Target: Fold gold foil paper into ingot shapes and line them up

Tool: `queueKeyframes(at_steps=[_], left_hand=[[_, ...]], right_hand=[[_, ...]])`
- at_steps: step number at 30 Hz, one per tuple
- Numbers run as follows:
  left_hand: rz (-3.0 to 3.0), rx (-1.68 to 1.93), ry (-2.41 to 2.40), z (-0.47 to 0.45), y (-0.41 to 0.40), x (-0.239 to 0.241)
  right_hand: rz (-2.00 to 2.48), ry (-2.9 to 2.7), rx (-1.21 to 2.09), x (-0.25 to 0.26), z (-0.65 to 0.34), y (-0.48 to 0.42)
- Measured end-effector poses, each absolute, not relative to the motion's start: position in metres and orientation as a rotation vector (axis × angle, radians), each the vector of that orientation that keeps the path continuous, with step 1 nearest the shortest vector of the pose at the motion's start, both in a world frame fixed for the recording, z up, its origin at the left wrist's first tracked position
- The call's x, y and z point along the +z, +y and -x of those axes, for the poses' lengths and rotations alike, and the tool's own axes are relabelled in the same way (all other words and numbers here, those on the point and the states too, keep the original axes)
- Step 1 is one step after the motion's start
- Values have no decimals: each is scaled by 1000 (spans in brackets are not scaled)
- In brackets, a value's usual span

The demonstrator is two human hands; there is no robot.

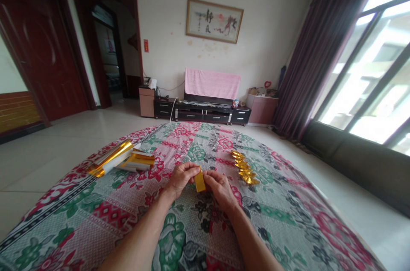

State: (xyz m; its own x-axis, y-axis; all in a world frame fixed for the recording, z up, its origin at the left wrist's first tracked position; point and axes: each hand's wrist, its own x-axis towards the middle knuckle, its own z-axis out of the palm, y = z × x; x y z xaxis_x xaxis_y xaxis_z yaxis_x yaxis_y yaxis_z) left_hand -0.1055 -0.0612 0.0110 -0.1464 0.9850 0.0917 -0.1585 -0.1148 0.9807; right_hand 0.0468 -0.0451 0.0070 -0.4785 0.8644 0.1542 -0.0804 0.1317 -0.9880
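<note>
A small folded strip of gold paper is held between both hands over a floral cloth. My left hand pinches its left edge with fingers curled. My right hand grips the right edge, fingers closed on it. To the right of my hands lies a row of several folded gold paper pieces. On the left of the cloth sits a loose pile of flat gold and white paper sheets.
The cloth covers a round surface standing on a tiled floor. A dark low TV cabinet under a pink cover stands at the far wall. Large windows with a dark curtain are on the right, wooden doors on the left.
</note>
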Motion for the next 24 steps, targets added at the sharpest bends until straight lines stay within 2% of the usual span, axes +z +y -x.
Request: queueKeyframes(at_steps=[14, 24], left_hand=[[-1166, 1516, 1297, 103, -59, 11], [-1615, 1483, 1941, 101, -60, 10]], right_hand=[[812, -1592, 1391, 5, -38, -43], [1009, -1608, 1126, 0, -45, -33]])
